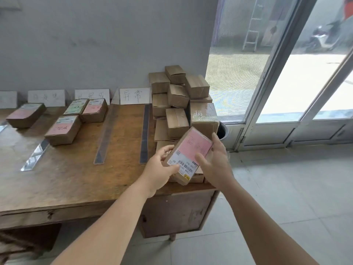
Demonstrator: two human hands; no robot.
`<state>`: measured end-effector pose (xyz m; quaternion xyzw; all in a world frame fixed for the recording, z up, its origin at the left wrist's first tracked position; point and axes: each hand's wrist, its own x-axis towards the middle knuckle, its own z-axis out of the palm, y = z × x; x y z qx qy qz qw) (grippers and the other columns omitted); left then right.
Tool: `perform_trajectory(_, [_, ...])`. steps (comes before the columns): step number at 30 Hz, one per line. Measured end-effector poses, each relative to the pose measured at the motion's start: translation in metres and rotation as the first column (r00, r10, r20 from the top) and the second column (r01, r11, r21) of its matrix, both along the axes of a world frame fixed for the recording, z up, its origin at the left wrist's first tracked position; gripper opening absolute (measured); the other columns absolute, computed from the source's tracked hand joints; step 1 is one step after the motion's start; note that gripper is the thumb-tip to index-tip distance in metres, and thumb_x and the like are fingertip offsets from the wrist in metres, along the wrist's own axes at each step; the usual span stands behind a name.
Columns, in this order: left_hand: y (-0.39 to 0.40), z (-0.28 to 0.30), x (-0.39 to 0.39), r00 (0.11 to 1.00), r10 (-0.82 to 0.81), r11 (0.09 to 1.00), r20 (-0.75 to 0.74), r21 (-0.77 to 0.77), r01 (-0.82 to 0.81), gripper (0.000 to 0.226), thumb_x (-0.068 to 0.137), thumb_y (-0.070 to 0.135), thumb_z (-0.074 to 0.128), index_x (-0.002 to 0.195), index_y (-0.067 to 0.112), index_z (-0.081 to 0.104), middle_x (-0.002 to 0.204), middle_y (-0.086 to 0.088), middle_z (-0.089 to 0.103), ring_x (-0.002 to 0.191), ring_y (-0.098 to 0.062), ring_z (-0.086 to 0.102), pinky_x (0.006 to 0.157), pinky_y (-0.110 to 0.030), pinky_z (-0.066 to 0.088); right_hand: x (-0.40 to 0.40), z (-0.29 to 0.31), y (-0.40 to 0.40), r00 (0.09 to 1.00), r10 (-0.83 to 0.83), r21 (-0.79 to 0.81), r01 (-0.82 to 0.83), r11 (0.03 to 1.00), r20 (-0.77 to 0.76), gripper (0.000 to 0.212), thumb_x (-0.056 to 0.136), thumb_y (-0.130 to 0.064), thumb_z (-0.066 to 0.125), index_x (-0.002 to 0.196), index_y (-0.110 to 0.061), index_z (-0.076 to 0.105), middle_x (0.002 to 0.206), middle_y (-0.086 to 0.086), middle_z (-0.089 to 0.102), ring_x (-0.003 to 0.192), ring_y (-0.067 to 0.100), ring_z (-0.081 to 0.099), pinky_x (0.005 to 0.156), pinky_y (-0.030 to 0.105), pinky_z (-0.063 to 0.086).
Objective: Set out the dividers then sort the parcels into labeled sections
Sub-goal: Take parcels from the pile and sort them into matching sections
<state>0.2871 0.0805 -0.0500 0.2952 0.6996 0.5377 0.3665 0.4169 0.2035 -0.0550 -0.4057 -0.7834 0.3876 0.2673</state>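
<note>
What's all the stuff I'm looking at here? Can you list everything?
held parcel: one, brown box with pink and white label, above the table's right end
sorted parcels: four, brown with pink or green labels, lying on the left part of the table
pile: many plain brown boxes, stacked at the table's right end
dividers: three clear strips, flat on the table, running front to back
signs: four white cards with handwriting, leaning on the wall behind the table
table: one, worn brown wood
ladder: one, pale, outside the glass
scooter: one, white, outside
left hand: grips the held parcel's left side
right hand: grips its right side
</note>
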Motion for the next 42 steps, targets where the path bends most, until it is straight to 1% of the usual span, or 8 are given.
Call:
perform_trajectory(2, [-0.002,0.006,-0.004,0.993,-0.074,0.997,-0.095,-0.020,0.072,0.055,0.087,0.003,0.065,0.129,0.035,0.052,0.114,0.001,0.056,0.100,-0.011,0.064,0.073,-0.023,0.057,0.002,0.016,0.008,0.977,0.081,0.144,-0.111,0.983,0.199,0.089,0.085,-0.032,0.063,0.152,-0.039,0.006,0.160,-0.013,0.004,0.147,0.017,0.007,0.120,0.043,0.017])
perform_trajectory(5, [-0.002,0.013,-0.009,0.959,-0.234,0.972,-0.160,-0.067,0.226,0.051,0.085,0.002,0.065,0.114,0.043,0.061,0.122,-0.003,0.054,0.111,-0.018,0.061,0.081,-0.034,0.059,0.001,0.038,0.016,0.824,0.265,0.161,-0.389,0.907,0.501,0.084,0.085,-0.036,0.063,0.152,-0.043,0.012,0.160,-0.016,0.008,0.148,0.013,-0.001,0.119,0.040,0.000])
perform_trajectory(10, [-0.004,0.026,-0.012,0.952,-0.287,0.958,-0.110,-0.057,0.282,0.046,0.084,-0.005,0.062,0.115,0.030,0.057,0.118,-0.005,0.062,0.106,-0.018,0.064,0.079,-0.035,0.059,0.001,0.050,0.022,0.620,0.507,-0.148,-0.536,0.831,0.599,0.051,0.085,-0.031,0.066,0.134,-0.033,0.048,0.111,-0.011,0.062,0.105,0.014,0.060,0.090,0.031,0.051])
perform_trajectory(16, [0.005,0.024,-0.002,0.921,-0.081,0.989,-0.382,-0.143,0.028,0.099,0.081,0.025,0.077,0.153,0.033,0.008,0.160,0.004,0.012,0.146,-0.018,0.015,0.113,-0.042,0.028,-0.009,0.024,0.015,0.921,0.310,-0.203,-0.265,0.943,0.238,0.033,0.093,-0.034,0.059,0.123,-0.020,0.055,0.102,0.000,0.068,0.091,0.016,0.067,0.076,0.036,0.059])
perform_trajectory(20, [0.008,0.005,0.007,0.781,-0.299,0.905,-0.549,-0.422,0.050,0.108,0.075,0.047,0.077,0.152,0.039,0.002,0.161,0.007,-0.013,0.147,-0.020,-0.012,0.120,-0.050,0.005,-0.031,0.000,0.009,0.993,0.090,-0.372,-0.057,0.927,0.073,0.040,0.095,-0.040,0.053,0.125,-0.014,0.056,0.100,0.000,0.067,0.089,0.017,0.066,0.072,0.034,0.057])
perform_trajectory(29, [0.026,-0.022,0.006,0.727,-0.252,0.913,-0.638,-0.405,-0.040,0.067,0.096,0.026,0.058,0.152,0.033,0.023,0.160,0.005,0.003,0.147,-0.021,0.002,0.118,-0.043,0.020,-0.048,-0.015,-0.003,0.975,0.122,-0.252,-0.073,0.965,0.188,0.030,0.101,-0.030,0.036,0.095,-0.012,0.059,0.086,0.002,0.063,0.079,0.018,0.058,0.063,0.028,0.046])
perform_trajectory(34, [0.028,-0.029,0.002,0.650,-0.270,0.909,-0.710,-0.411,-0.071,0.060,0.097,0.024,0.054,0.151,0.029,0.028,0.158,0.001,0.009,0.146,-0.020,0.007,0.116,-0.041,0.023,-0.017,-0.033,0.020,0.932,-0.045,0.107,0.008,0.994,0.359,0.046,0.099,-0.034,0.041,0.142,-0.019,0.041,0.149,0.004,0.038,0.137,0.025,0.029,0.112,0.037,0.023])
perform_trajectory(42, [0.030,-0.031,0.004,0.551,-0.293,0.907,-0.782,-0.409,-0.098,0.060,0.099,0.024,0.050,0.152,0.026,0.024,0.162,0.000,0.006,0.149,-0.019,-0.005,0.119,-0.039,0.008,0.021,-0.070,0.037,0.740,0.017,-0.020,-0.005,1.000,0.673,0.084,0.093,-0.063,0.040,0.155,-0.026,-0.002,0.161,0.008,-0.015,0.148,0.031,-0.010,0.117,0.048,0.006])
